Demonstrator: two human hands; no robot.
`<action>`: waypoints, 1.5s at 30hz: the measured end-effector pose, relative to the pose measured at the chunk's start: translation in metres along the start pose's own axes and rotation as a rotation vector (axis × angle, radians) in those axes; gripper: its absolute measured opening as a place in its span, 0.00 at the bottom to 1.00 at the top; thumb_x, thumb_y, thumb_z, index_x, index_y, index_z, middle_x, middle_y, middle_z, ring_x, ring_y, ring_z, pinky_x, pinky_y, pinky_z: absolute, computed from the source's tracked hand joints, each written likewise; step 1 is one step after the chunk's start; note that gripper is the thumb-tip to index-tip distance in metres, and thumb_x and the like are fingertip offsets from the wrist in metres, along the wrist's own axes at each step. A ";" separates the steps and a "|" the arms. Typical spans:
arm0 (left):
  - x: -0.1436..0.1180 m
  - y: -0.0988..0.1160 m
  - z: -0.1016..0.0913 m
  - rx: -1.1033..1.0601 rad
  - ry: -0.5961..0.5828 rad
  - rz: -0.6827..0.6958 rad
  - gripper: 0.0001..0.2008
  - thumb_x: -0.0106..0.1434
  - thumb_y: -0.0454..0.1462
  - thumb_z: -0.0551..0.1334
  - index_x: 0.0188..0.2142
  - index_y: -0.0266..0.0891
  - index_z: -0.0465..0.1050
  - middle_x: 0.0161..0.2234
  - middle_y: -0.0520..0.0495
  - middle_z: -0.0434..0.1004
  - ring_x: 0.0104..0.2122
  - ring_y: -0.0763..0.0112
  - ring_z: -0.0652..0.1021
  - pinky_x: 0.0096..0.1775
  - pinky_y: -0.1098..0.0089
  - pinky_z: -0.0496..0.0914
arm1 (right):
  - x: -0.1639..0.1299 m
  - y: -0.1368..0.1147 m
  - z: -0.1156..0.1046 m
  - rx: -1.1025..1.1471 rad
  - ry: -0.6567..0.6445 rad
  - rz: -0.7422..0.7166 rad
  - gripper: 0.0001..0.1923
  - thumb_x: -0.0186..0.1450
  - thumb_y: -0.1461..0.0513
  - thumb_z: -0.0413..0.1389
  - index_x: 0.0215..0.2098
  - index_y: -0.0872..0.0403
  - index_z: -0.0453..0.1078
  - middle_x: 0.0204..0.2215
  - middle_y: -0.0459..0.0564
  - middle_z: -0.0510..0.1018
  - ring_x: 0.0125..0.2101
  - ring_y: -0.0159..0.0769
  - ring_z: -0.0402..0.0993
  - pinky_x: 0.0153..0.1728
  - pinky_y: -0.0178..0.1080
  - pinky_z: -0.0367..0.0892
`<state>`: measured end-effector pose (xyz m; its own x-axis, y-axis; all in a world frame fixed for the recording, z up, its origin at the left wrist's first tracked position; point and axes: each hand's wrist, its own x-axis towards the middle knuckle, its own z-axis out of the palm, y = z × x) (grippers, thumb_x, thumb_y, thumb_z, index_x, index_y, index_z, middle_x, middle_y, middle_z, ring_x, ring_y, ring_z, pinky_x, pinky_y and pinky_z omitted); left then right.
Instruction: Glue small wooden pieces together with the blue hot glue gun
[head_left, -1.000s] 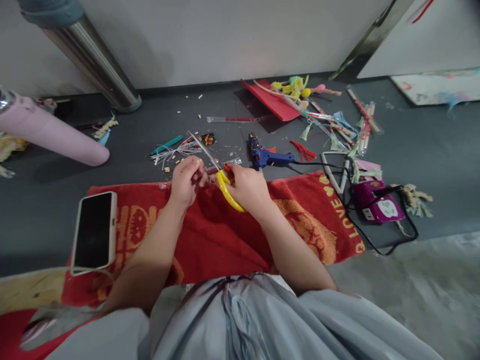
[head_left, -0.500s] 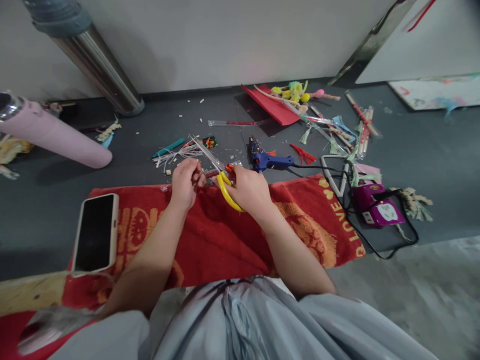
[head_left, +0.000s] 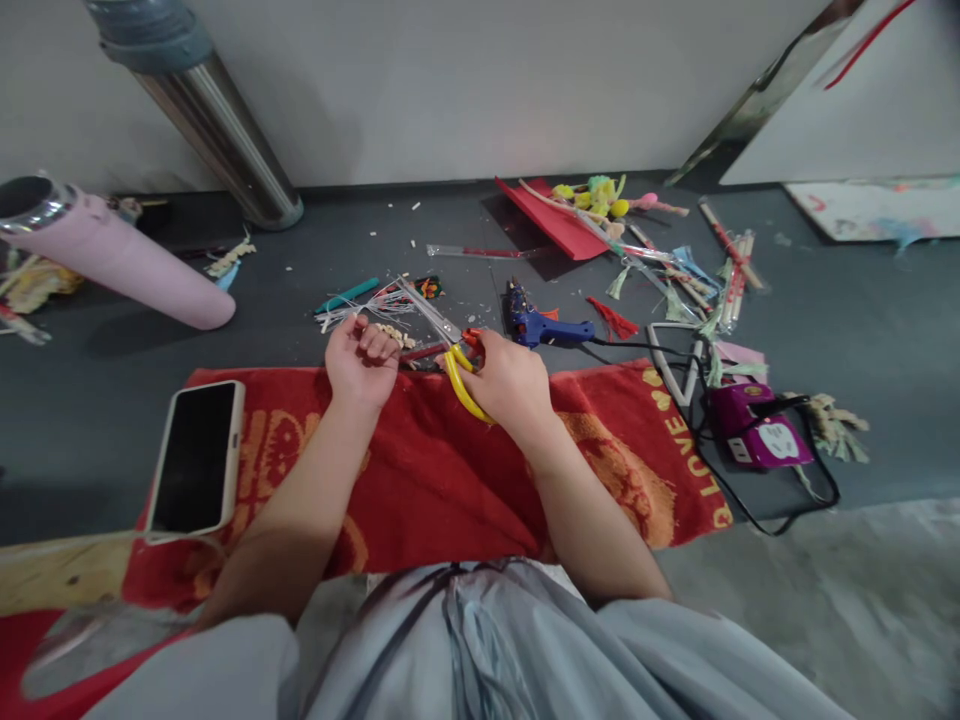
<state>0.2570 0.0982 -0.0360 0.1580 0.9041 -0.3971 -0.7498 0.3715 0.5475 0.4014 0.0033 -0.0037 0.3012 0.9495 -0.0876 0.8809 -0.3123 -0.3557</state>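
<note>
My right hand (head_left: 508, 382) grips yellow-handled scissors (head_left: 459, 381), whose blades point up and left over the dark table. My left hand (head_left: 360, 360) is closed around one end of a thin red stick (head_left: 424, 351) that runs toward the scissors. Both hands hover at the far edge of a red towel (head_left: 420, 470). Just beyond the left hand lie pale strips and small cut bits (head_left: 379, 308).
A phone (head_left: 196, 458) lies on the towel's left end. A blue glue gun (head_left: 544, 326) sits right of the scissors, its cord running to a purple socket block (head_left: 757, 432). Red paper and craft sticks (head_left: 637, 235) lie at the back, a pink tube (head_left: 120, 268) at left.
Both hands have shifted a little away from me, toward the towel's far edge. The left fist has turned, knuckles up. The view has tilted slightly.
</note>
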 end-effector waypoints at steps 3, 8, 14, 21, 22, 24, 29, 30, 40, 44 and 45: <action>0.000 0.001 0.000 -0.048 0.002 0.018 0.17 0.70 0.35 0.46 0.23 0.38 0.59 0.14 0.60 0.47 0.12 0.84 0.56 0.19 0.79 0.54 | 0.001 0.003 0.001 0.054 0.035 0.022 0.26 0.66 0.43 0.50 0.44 0.56 0.70 0.35 0.54 0.81 0.38 0.47 0.79 0.33 0.39 0.65; -0.005 -0.001 0.004 0.008 -0.047 0.050 0.18 0.70 0.35 0.47 0.23 0.38 0.60 0.14 0.59 0.47 0.12 0.83 0.55 0.18 0.78 0.54 | 0.004 0.007 -0.001 0.086 0.070 0.075 0.24 0.65 0.43 0.51 0.41 0.55 0.70 0.33 0.53 0.81 0.38 0.47 0.79 0.34 0.39 0.66; -0.005 -0.011 0.001 0.270 -0.140 0.277 0.14 0.62 0.41 0.63 0.24 0.39 0.63 0.15 0.60 0.53 0.13 0.83 0.58 0.18 0.77 0.53 | 0.005 0.009 -0.006 0.018 0.045 0.140 0.20 0.65 0.50 0.52 0.45 0.56 0.71 0.37 0.56 0.82 0.41 0.52 0.79 0.38 0.43 0.69; -0.003 -0.019 -0.006 0.437 -0.240 0.505 0.18 0.54 0.48 0.70 0.25 0.40 0.65 0.14 0.60 0.57 0.12 0.82 0.58 0.16 0.77 0.53 | 0.005 0.011 -0.005 -0.016 0.047 0.125 0.19 0.64 0.54 0.54 0.48 0.56 0.71 0.43 0.57 0.81 0.44 0.52 0.78 0.41 0.45 0.70; -0.002 -0.020 -0.007 0.442 -0.245 0.517 0.18 0.54 0.48 0.70 0.25 0.40 0.65 0.14 0.60 0.56 0.12 0.82 0.58 0.15 0.77 0.53 | 0.005 0.011 -0.005 -0.017 0.048 0.126 0.19 0.64 0.54 0.54 0.48 0.57 0.71 0.43 0.57 0.81 0.44 0.52 0.78 0.42 0.45 0.70; -0.001 -0.021 -0.008 0.451 -0.248 0.526 0.18 0.54 0.48 0.69 0.25 0.40 0.65 0.14 0.60 0.56 0.12 0.83 0.57 0.15 0.78 0.52 | 0.005 0.012 -0.006 -0.013 0.047 0.129 0.19 0.63 0.54 0.54 0.48 0.57 0.71 0.43 0.57 0.81 0.45 0.52 0.78 0.43 0.46 0.70; 0.005 -0.024 -0.014 0.479 -0.259 0.520 0.18 0.56 0.49 0.67 0.25 0.40 0.65 0.14 0.60 0.56 0.12 0.82 0.58 0.15 0.78 0.54 | 0.005 0.011 -0.006 -0.002 0.054 0.121 0.20 0.63 0.57 0.54 0.51 0.57 0.71 0.45 0.56 0.81 0.47 0.51 0.77 0.46 0.45 0.70; 0.005 -0.024 -0.015 0.477 -0.258 0.520 0.18 0.57 0.49 0.67 0.25 0.40 0.65 0.14 0.60 0.56 0.12 0.83 0.58 0.15 0.78 0.54 | 0.006 0.010 -0.006 -0.011 0.051 0.117 0.20 0.63 0.58 0.54 0.51 0.58 0.70 0.45 0.57 0.81 0.47 0.50 0.77 0.46 0.45 0.70; -0.002 -0.023 -0.013 0.427 -0.202 0.482 0.15 0.61 0.44 0.64 0.25 0.40 0.65 0.15 0.60 0.55 0.13 0.83 0.57 0.17 0.78 0.53 | 0.037 -0.009 -0.006 -0.159 0.053 0.101 0.16 0.62 0.59 0.53 0.43 0.62 0.71 0.40 0.65 0.80 0.42 0.51 0.79 0.43 0.44 0.70; -0.002 -0.022 -0.011 0.406 -0.189 0.478 0.15 0.62 0.44 0.64 0.24 0.39 0.64 0.14 0.61 0.54 0.13 0.83 0.57 0.17 0.78 0.53 | 0.067 -0.016 0.003 -0.204 0.046 0.089 0.15 0.62 0.59 0.54 0.43 0.62 0.71 0.42 0.66 0.80 0.43 0.51 0.78 0.43 0.43 0.70; -0.002 -0.022 -0.011 0.401 -0.191 0.480 0.15 0.61 0.44 0.64 0.24 0.39 0.64 0.14 0.61 0.54 0.13 0.83 0.57 0.17 0.78 0.53 | 0.075 -0.018 0.006 -0.209 0.042 0.073 0.15 0.62 0.61 0.54 0.43 0.62 0.71 0.43 0.65 0.80 0.44 0.50 0.78 0.43 0.43 0.70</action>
<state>0.2658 0.0861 -0.0554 0.0041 0.9970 0.0775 -0.4737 -0.0663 0.8782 0.4058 0.0801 -0.0090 0.3780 0.9235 -0.0655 0.9114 -0.3836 -0.1490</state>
